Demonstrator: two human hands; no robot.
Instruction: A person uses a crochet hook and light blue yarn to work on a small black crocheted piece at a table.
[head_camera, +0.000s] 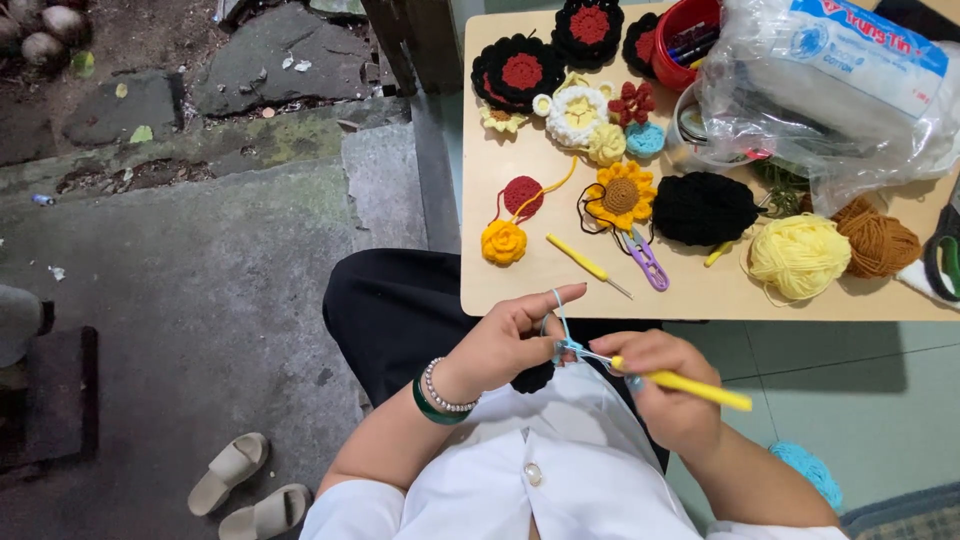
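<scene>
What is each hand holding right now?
Left hand: fingers pinching light blue yarn.
Right hand: closed on a yellow crochet hook.

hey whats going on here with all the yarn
A person is crocheting. The right hand holds a yellow-handled crochet hook, and the left hand tensions a strand of light blue yarn over its fingers. The wooden table ahead carries finished crocheted flowers, including a yellow sunflower piece, a pale yellow yarn ball, a brown yarn ball and a spare yellow hook.
</scene>
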